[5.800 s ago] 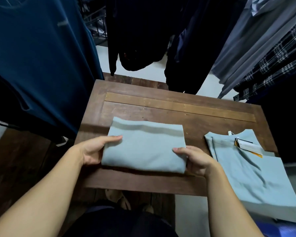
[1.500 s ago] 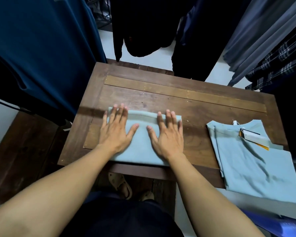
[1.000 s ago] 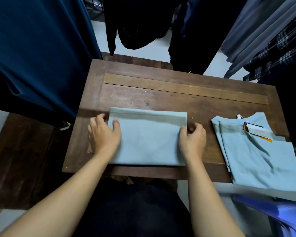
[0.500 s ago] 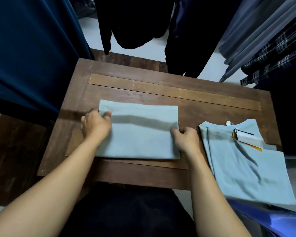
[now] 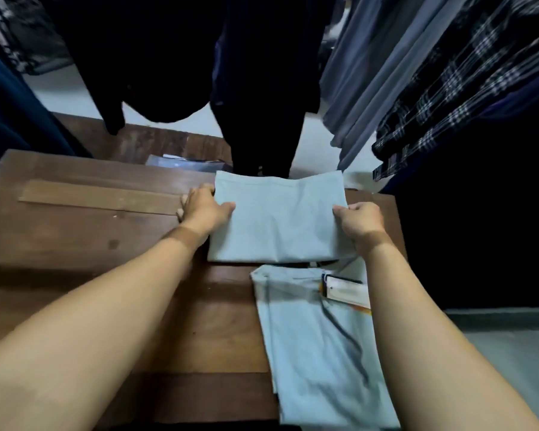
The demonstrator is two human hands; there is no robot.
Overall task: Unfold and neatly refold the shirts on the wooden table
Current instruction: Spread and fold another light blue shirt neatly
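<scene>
**Gripping the shirt [image 5: 277,219] by both side edges**

Pinching it with the left grip [image 5: 204,209] clamped on the left edge, thumb on top of the cloth, fingers tucked at the side. Same deal with the right grip [image 5: 360,220] on the right edge: thumb over the fabric, fingers curled underneath.

Holding it as a tidy light-blue rectangle over the far right part of the bench [image 5: 91,244], far edge reaching about to the bench's back edge. Can't tell whether flat on the wood or lifted a touch.

Also looking at a second shirt [image 5: 318,353], same colour, lying just nearer on the right side of the bench, neck end pointing at the held one and almost meeting its near edge. Spotting a white tag [image 5: 344,290] with an orange bit at that neck, half under the right forearm.

Seeing a paler wooden strip [image 5: 100,197] set into the benchtop on the left.

Hanging behind: dark clothes [image 5: 262,73] in the middle, grey clothes [image 5: 364,73] and a plaid shirt [image 5: 464,88] off to the right.
</scene>
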